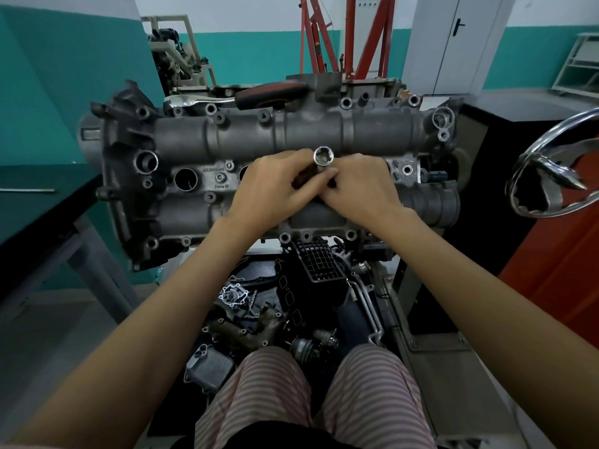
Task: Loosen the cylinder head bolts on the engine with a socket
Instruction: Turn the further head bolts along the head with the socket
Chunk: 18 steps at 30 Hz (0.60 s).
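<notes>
I hold the shiny chrome steel socket (323, 158), open end up, over the middle of the grey cast-aluminium engine head (259, 137), my left hand (275, 186) and right hand (359, 186) both pinching it. It is probably hard, light and slippery; I judge its lower barrel the surest place to hold. My fingers hide its base and a dark part below.

My one camera sits on the head, looking forward and down, close over the engine (278, 163) at twelve o'clock; knees at six o'clock.
</notes>
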Available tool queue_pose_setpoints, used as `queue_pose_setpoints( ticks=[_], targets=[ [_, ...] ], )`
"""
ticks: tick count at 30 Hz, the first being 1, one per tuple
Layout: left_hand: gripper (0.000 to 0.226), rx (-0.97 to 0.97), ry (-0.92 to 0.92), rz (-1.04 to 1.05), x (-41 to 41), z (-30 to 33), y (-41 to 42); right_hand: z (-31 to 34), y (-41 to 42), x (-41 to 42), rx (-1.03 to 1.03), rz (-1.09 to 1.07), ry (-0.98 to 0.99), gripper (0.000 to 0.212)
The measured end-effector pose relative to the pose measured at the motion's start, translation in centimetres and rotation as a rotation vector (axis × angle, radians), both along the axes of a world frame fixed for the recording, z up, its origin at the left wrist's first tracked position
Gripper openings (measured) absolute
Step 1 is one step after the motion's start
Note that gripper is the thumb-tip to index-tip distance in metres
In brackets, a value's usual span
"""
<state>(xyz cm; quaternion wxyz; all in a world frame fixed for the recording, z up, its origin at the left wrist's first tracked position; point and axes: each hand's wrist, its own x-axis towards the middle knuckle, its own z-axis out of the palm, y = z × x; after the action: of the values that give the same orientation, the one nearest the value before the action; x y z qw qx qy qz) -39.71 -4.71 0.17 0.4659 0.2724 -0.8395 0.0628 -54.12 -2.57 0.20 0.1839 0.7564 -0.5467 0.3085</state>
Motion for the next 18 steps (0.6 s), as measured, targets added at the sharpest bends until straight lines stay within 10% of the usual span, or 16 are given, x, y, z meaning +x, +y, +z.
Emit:
queue_pose_setpoints(
  ticks=[18],
  targets=[
    [0.043,-0.007,-0.008,0.043,-0.08,-0.15,0.13,-0.04,0.12,-0.03,-0.018,-0.002,0.064,0.036]
  ],
)
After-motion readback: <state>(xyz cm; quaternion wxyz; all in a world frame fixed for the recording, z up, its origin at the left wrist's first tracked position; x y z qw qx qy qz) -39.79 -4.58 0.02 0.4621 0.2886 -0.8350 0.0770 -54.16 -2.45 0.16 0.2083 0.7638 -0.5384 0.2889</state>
